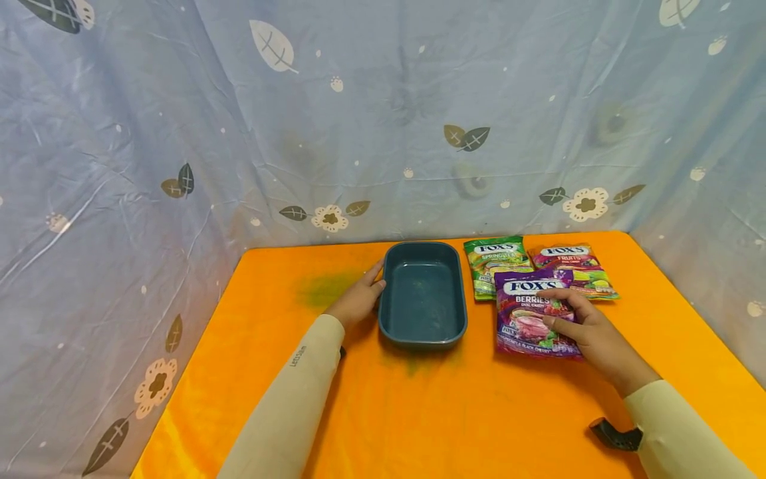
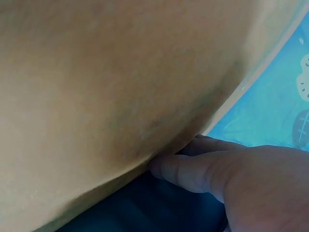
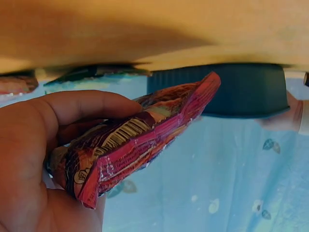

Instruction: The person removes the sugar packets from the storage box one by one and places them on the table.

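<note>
A dark teal rectangular tray (image 1: 422, 306) stands on the table with its inside bare. My left hand (image 1: 357, 298) rests at its left side, fingers straight along the outer wall and thumb by the rim. My right hand (image 1: 589, 329) grips a purple Fox's Berries candy bag (image 1: 520, 326) by its right part. In the right wrist view this candy bag (image 3: 130, 145) is held off the table, tilted between thumb and fingers. Behind it lie a green Fox's Spring Tea candy bag (image 1: 487, 256) and an orange-red Fox's Fruits candy bag (image 1: 574, 263), both partly covered in the head view.
An orange cloth covers the table (image 1: 419, 419), with a greenish stain left of the tray. Blue-grey curtains (image 1: 383, 120) printed with leaves and flowers enclose the back and both sides. A dark strap piece (image 1: 616, 436) shows by the right sleeve.
</note>
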Action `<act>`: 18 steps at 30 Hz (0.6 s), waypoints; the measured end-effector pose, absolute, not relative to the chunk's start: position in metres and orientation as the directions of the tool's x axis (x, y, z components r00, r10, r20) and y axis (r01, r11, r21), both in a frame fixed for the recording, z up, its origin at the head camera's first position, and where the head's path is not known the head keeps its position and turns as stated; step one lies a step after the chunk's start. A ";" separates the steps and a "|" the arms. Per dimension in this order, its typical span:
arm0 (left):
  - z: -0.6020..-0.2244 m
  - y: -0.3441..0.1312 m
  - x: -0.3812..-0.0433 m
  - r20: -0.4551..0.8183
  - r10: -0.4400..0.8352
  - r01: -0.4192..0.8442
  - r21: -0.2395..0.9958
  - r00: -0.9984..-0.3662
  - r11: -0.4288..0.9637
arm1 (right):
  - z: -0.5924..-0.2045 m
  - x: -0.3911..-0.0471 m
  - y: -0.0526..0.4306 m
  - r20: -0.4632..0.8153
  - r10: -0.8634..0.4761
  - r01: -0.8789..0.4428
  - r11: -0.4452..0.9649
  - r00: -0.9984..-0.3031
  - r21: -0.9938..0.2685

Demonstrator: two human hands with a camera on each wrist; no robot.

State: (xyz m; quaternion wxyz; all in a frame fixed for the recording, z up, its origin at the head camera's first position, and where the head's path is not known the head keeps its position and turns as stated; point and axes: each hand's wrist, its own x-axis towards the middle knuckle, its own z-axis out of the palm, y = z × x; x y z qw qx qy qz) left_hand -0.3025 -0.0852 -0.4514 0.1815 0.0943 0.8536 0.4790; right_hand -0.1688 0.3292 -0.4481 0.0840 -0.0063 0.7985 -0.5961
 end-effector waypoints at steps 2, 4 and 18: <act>-0.452 -0.085 -0.303 -0.216 0.338 -0.004 0.848 -0.916 0.530 | -0.453 -0.168 0.329 -0.129 -0.131 0.088 0.277 -0.983 -0.957; -0.452 -0.085 -0.303 -0.213 0.339 0.002 0.844 -0.916 0.537 | -0.458 -0.166 0.328 -0.130 -0.152 0.086 0.267 -0.980 -0.960; -0.452 -0.087 -0.304 -0.226 0.336 -0.011 0.844 -0.914 0.537 | -0.472 -0.161 0.315 -0.168 -0.238 0.130 0.166 -0.957 -0.978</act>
